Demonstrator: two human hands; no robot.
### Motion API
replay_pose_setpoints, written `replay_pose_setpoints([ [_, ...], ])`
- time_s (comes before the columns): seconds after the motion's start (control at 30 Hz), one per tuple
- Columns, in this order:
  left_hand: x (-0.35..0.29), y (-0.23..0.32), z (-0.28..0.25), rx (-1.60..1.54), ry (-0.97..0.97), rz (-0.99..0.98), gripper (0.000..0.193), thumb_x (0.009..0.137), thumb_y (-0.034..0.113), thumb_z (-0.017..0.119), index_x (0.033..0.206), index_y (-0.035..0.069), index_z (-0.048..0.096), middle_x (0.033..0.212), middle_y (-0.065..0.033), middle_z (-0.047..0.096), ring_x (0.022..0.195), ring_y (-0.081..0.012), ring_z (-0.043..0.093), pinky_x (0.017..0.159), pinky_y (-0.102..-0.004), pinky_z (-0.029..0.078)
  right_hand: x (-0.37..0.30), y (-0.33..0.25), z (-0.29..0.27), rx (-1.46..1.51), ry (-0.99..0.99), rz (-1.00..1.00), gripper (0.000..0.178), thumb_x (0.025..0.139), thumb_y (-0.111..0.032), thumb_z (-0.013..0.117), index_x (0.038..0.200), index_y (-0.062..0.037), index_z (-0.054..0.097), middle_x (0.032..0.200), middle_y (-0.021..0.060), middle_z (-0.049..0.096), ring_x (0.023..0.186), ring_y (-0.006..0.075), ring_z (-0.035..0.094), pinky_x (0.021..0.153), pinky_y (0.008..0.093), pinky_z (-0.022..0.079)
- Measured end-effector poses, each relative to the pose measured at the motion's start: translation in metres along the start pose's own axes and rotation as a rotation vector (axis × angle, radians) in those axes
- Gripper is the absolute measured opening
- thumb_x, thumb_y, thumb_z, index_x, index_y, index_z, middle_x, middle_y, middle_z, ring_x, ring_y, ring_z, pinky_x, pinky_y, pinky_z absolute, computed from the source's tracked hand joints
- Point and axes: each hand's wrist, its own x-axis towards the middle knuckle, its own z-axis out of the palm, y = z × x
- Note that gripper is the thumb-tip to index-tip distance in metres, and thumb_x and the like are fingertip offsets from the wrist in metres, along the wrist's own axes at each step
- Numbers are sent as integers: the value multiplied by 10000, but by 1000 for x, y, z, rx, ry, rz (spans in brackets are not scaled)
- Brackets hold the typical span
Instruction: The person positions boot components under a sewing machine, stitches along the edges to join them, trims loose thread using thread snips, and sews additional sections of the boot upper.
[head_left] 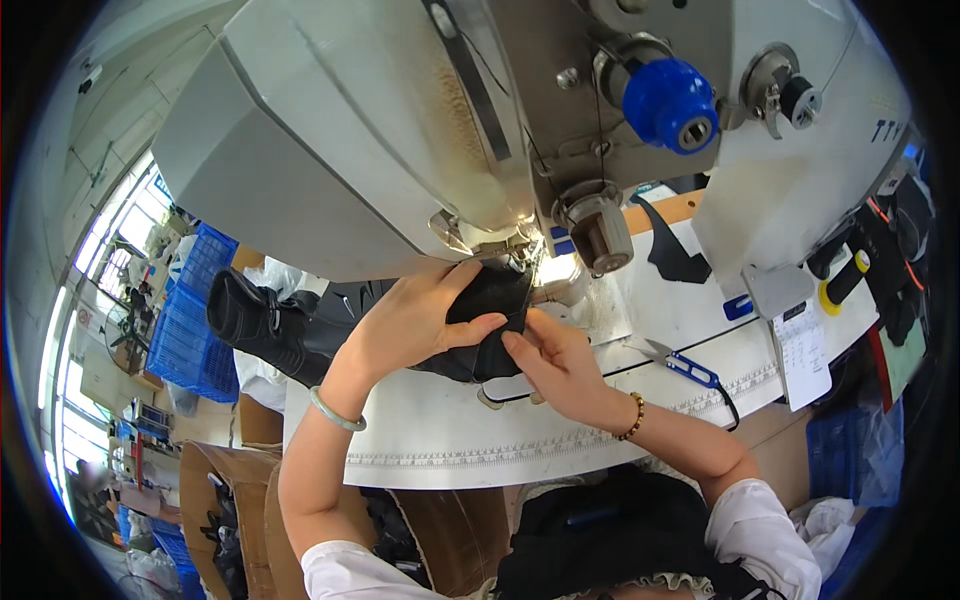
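A black shoe upper (490, 296) lies under the needle area of a large grey-white sewing machine (330, 120). My left hand (415, 318) grips it from the left, with thumb and forefinger apart on top and the other fingers mostly hidden. On the near right edge of the upper, my right hand (560, 365) pinches the material between thumb and fingers. The lit needle itself is too small to make out. Just left of my left hand lies a black laced boot-like piece (262, 322); whether it joins the upper, I cannot tell.
Blue-handled thread snips (690, 370) lie right of my right hand on the white table (420, 440). Further right are a paper pad (803, 355) and a yellow-based thread spool (845, 283). Blue crates (195, 320) stand at left; cardboard boxes (225, 470) sit below.
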Motion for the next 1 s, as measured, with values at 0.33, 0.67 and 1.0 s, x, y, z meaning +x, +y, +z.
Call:
replay_pose_setpoints([
  [0.33, 5, -5, -10, -60, -65, -18, 624, 785, 504, 598, 1078, -46, 569, 858, -220, 624, 807, -365, 602, 731, -378, 480, 4, -5, -2, -130, -176, 80, 184, 949, -197, 464, 918, -19, 426, 631, 31, 531, 417, 64, 484, 391, 211, 378],
  [0.67, 5, 7, -12, -69, -112, -71, 603, 793, 477, 600, 1024, -80, 576, 931, -243, 600, 852, -377, 581, 773, -384, 457, 3, -3, -6, -47, -146, 124, 217, 949, -240, 476, 926, -25, 459, 598, -6, 470, 426, 46, 489, 384, 187, 365],
  [1.0, 2, 17, -9, -93, -7, -60, 538, 786, 392, 632, 1019, -89, 568, 973, -232, 581, 917, -385, 549, 826, -400, 431, 0, 6, -6, -163, -54, 24, 206, 915, -211, 543, 846, -31, 471, 621, 16, 472, 454, 88, 470, 402, 256, 343],
])
